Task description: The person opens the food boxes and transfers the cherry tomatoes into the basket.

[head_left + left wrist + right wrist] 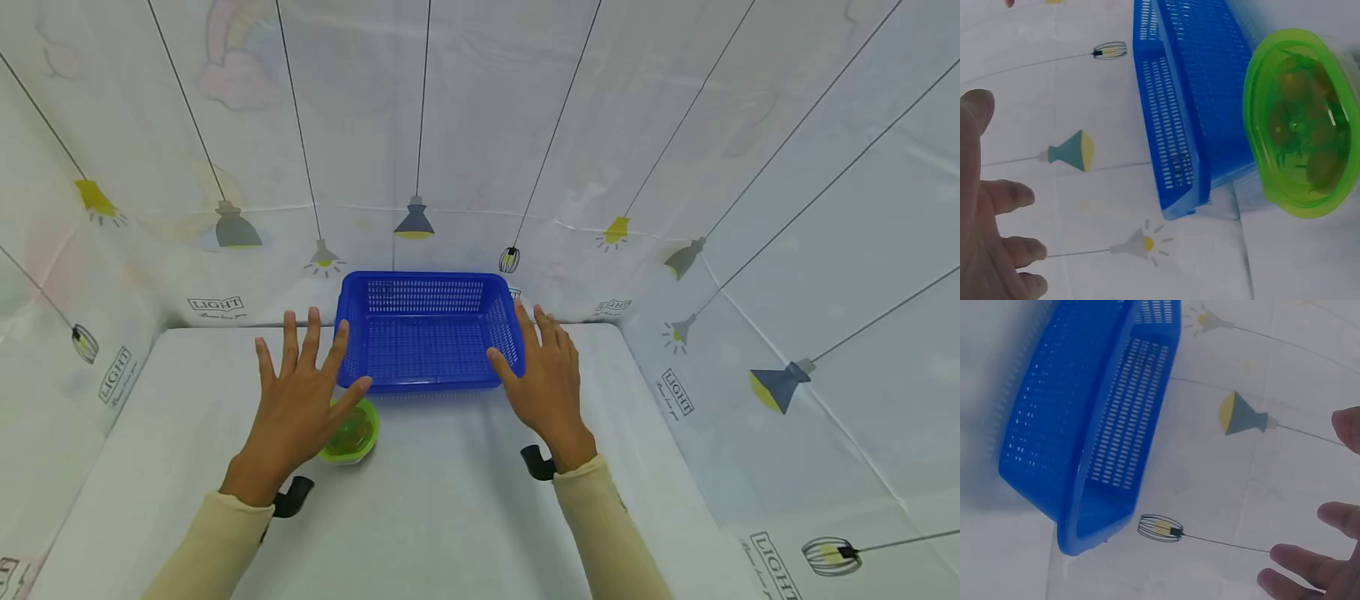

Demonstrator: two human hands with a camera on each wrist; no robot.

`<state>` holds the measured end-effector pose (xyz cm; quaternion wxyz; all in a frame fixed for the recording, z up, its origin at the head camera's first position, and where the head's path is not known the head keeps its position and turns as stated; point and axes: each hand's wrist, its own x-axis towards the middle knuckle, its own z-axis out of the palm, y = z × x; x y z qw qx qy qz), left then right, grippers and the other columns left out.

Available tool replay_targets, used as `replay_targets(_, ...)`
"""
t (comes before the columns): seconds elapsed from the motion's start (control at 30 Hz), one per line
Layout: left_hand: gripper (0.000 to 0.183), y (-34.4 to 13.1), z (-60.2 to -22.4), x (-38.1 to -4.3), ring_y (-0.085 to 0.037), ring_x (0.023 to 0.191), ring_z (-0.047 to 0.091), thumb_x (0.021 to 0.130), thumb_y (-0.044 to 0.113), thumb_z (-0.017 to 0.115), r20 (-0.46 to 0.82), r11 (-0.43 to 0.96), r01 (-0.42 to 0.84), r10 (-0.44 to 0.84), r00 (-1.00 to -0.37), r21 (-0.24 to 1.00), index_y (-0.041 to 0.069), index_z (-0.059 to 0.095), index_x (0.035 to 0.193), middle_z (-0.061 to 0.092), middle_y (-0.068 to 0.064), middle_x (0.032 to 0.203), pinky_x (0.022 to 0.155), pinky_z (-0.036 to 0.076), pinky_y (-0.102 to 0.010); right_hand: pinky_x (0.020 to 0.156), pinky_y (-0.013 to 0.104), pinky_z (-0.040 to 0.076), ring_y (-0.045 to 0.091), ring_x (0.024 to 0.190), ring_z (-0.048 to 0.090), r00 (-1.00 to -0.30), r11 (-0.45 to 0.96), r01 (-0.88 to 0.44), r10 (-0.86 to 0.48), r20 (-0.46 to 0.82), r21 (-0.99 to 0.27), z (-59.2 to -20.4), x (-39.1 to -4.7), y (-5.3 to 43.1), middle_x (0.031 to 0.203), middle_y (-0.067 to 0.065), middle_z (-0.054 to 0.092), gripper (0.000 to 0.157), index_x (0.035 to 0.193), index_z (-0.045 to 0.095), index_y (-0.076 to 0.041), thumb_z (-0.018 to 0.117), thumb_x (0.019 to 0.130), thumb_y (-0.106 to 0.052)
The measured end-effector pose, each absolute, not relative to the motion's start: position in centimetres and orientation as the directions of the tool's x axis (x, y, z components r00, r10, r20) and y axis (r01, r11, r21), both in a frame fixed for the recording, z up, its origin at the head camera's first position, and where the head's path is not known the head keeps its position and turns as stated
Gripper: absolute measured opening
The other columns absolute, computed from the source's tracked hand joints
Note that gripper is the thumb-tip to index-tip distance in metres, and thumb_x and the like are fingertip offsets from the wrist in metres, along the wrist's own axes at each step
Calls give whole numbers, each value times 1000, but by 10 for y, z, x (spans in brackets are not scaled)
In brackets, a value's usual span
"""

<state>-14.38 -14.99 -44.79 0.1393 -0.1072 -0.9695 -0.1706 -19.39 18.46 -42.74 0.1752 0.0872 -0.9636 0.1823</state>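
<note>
Cream sleeves [210,550] reach in from the bottom edge, nearest the head camera. Beyond them, pale sheeting [465,108] walls the space at the back and on both sides, printed with lamps on long cords, the word LIGHT and, at upper left, a faint rainbow. It meets a white counter [442,517] with rounded far corners and a few soft shadows. Upright at the counter's far edge sits a blue basket [427,390], its slotted walls flaring towards the rim. Its long axis runs left to right, along that edge, and its mouth faces up. Over its left end the left hand [298,408] hovers, fingers spread wide and holding nothing; at its right end the right hand [547,383] hovers too, thumb well out, fingers closer together, likewise unladen. Smaller is a container [363,429] with a see-through green lid, lying lid up just in front of the basket's near left corner, partly behind the left hand. Rounded orange-brown contents show through; its long axis I cannot tell.
</note>
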Motion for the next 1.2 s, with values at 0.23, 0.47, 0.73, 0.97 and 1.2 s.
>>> replay_targets(0.23,77,-160,-469,-138,-44,166,5,106,56,57,370,884,257,104,-923,391,14,36,167,18,-25,176,131,2,-69,119,62,39,37,149,44,-913,865,-254,-67,403,-432,-443,-189,174,167,11,45,81,168,32,-31,71,100,-49)
replay_targets(0.47,74,-167,-486,-134,-46,162,20,102,54,65,398,841,260,58,-915,474,14,46,162,32,-25,171,124,18,-71,111,59,47,36,139,53,-864,801,-357,-87,496,-481,-456,-184,164,158,10,55,80,163,44,-25,81,94,-43)
replay_targets(0.73,72,-176,-518,-133,-51,151,34,94,43,79,368,733,224,-38,-929,642,15,54,156,44,-24,164,108,27,-76,115,60,47,31,143,50,-856,739,-409,-108,505,-535,-477,-177,150,157,6,55,83,161,47,-25,85,90,-44)
replay_targets(0.97,78,-186,-547,-123,-50,152,33,92,46,81,233,630,138,-70,-970,765,22,49,160,44,-19,167,112,24,-80,118,57,47,27,147,48,-866,691,-429,-130,483,-582,-491,-169,138,157,4,54,86,161,47,-28,89,87,-43)
replay_targets(1.2,84,-196,-564,-114,-47,153,35,91,40,84,122,534,71,-61,-991,842,29,42,163,42,-16,169,116,34,-73,119,58,47,27,147,49,-881,647,-433,-155,448,-628,-502,-163,125,157,3,54,88,161,46,-29,90,86,-42)
